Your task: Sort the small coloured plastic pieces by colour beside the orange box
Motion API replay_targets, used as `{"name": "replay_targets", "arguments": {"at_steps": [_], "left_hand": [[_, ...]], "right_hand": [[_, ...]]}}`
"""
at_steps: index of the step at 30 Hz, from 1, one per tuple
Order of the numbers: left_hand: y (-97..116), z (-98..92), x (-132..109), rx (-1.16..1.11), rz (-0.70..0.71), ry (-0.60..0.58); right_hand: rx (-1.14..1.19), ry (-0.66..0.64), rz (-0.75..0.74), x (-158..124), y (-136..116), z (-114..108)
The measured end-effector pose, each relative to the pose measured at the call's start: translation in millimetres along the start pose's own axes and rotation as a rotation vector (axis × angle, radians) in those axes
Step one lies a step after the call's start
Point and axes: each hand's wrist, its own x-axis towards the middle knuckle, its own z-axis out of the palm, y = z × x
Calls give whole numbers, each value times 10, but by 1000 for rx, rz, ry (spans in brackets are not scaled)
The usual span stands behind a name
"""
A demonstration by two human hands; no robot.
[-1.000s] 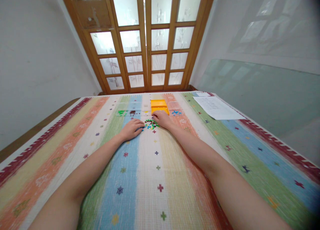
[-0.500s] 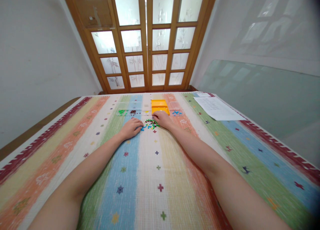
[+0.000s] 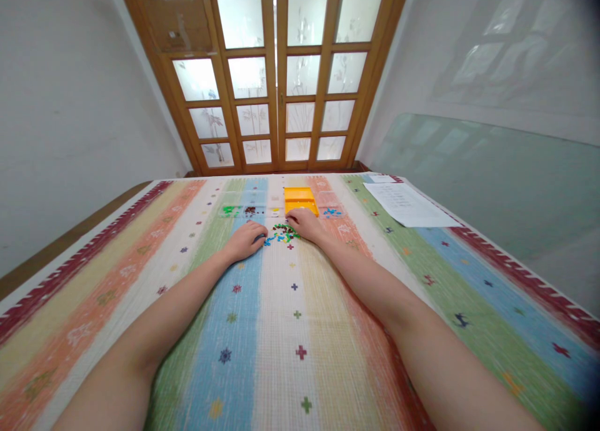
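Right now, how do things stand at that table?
Left hand at the left of the loose colored pieces, right hand at their right. Grips unclear. Yellow box beyond, partly hidden by the right hand.

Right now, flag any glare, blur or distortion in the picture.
Head view: frosted door panes glare white; head view: right wall carries pane-shaped reflections; head view: paper sheet and small coloured pieces too soft for fine detail; head view: door frame splays outward toward the top, upper-right corner darkened.
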Motion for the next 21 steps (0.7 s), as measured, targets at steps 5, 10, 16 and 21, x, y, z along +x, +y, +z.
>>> {"name": "replay_targets", "arguments": {"at_steps": [5,10,16,21], "left_hand": [[-4,1,0,-13,9,-3],[-15,7,-3,-20,4,-7],[-18,8,2,-26,12,-10],[-19,7,4,-34,7,-6]], "right_hand": [[-4,-17,21,-1,-19,-15],[-12,-30,19,4,-26,-25],[-21,-27,15,-2,-21,-19],[-21,-36,21,4,-18,-10]]}}
